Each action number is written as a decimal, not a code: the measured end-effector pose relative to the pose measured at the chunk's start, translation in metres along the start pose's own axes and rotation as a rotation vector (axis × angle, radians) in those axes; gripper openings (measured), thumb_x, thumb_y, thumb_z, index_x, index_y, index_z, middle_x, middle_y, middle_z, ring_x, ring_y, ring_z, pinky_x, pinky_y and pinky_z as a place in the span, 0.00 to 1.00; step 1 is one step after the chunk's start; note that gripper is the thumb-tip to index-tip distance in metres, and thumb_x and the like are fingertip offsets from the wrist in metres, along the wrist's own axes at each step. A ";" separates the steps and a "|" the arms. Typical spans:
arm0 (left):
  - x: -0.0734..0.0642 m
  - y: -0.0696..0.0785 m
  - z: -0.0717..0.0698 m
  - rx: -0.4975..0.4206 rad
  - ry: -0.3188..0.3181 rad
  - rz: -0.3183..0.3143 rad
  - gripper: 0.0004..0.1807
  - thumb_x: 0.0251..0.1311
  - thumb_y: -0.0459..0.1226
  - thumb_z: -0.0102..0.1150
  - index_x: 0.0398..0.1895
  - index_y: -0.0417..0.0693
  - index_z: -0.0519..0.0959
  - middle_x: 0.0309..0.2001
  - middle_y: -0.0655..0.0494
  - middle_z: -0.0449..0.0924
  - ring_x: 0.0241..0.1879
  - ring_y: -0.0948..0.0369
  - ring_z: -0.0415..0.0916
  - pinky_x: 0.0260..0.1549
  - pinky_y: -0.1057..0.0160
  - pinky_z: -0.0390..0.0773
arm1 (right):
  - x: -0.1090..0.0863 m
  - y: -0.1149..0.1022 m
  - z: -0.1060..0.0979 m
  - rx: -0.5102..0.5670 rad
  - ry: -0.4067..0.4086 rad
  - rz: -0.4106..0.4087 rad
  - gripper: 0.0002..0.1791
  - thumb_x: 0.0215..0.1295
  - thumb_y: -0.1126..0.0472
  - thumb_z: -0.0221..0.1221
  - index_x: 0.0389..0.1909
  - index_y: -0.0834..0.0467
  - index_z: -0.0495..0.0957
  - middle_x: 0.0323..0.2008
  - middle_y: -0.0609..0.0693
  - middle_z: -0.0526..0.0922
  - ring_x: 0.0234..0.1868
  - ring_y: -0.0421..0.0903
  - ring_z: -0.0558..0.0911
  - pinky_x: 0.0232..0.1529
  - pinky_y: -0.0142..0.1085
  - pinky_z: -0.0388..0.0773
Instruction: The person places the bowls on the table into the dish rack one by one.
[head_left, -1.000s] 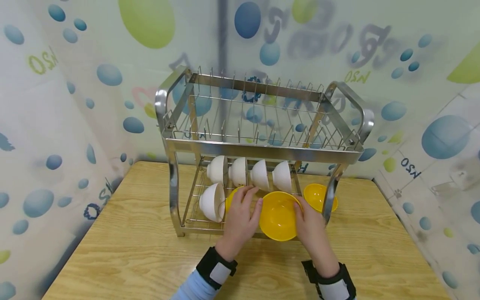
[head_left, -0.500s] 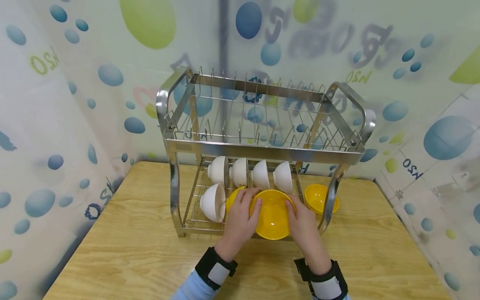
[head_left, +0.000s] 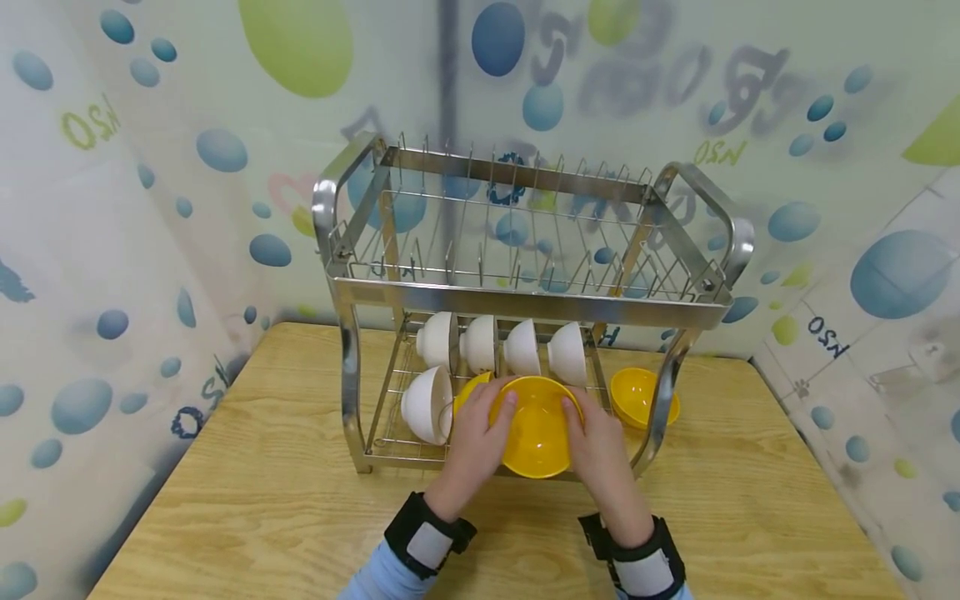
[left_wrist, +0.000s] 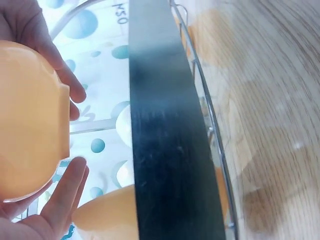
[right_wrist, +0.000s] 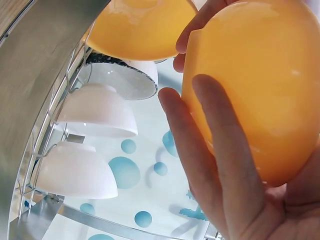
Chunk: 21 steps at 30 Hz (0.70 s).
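Observation:
A yellow bowl (head_left: 537, 429) is held between both hands in front of the rack's lower tier, its hollow toward the head camera. My left hand (head_left: 474, 442) grips its left side with the thumb at the rim. On the opposite side my right hand (head_left: 598, 446) grips it, fingers spread along the outside in the right wrist view. Another yellow bowl (head_left: 468, 392) stands on its side on the lower tier, partly hidden behind my left hand. Left of that one is a white bowl (head_left: 426, 406), also on its side.
A two-tier metal dish rack (head_left: 525, 300) stands on the wooden table (head_left: 225, 467). Several white bowls (head_left: 566, 354) stand on edge in the lower tier's back row. One more yellow bowl (head_left: 637, 396) rests on the table by the rack's right leg.
The held yellow bowl has moved left and slightly up, toward the left hand. My right hand has travelled left with it, and the left hand now grips the bowl's side.

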<state>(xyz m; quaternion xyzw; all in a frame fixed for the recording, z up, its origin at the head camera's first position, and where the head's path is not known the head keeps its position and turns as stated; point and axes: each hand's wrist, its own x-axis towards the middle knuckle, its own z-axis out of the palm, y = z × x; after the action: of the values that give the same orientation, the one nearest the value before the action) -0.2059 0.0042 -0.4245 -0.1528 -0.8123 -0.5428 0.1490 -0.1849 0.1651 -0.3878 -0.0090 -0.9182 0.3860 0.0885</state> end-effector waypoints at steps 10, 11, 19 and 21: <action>0.002 0.005 -0.011 -0.203 -0.088 -0.165 0.24 0.71 0.53 0.38 0.59 0.54 0.74 0.51 0.53 0.78 0.44 0.59 0.75 0.41 0.61 0.78 | 0.000 -0.003 0.002 0.006 0.019 -0.014 0.18 0.73 0.57 0.48 0.57 0.59 0.74 0.44 0.59 0.83 0.31 0.46 0.80 0.31 0.36 0.80; 0.002 0.005 -0.012 -0.215 -0.103 -0.181 0.24 0.71 0.54 0.37 0.60 0.54 0.74 0.52 0.52 0.78 0.43 0.58 0.75 0.40 0.61 0.79 | 0.000 -0.003 0.002 0.007 0.020 -0.015 0.18 0.73 0.57 0.48 0.57 0.59 0.74 0.44 0.59 0.83 0.31 0.46 0.80 0.30 0.35 0.80; 0.007 0.004 -0.021 -0.224 -0.193 -0.201 0.24 0.71 0.54 0.39 0.60 0.54 0.74 0.54 0.52 0.76 0.46 0.57 0.75 0.43 0.60 0.78 | 0.002 -0.005 0.004 0.024 -0.009 0.026 0.17 0.73 0.56 0.48 0.57 0.56 0.75 0.39 0.57 0.84 0.24 0.42 0.76 0.25 0.31 0.75; 0.008 0.004 -0.024 -0.217 -0.210 -0.208 0.24 0.70 0.53 0.41 0.60 0.53 0.74 0.54 0.51 0.76 0.46 0.57 0.75 0.43 0.60 0.79 | 0.002 -0.006 0.004 0.027 -0.015 0.032 0.17 0.72 0.56 0.49 0.57 0.55 0.75 0.39 0.56 0.84 0.23 0.42 0.75 0.24 0.30 0.75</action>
<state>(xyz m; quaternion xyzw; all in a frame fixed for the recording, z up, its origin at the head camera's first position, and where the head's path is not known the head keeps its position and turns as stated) -0.2097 -0.0160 -0.4095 -0.1390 -0.7717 -0.6206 -0.0108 -0.1873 0.1581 -0.3865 -0.0197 -0.9133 0.3997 0.0754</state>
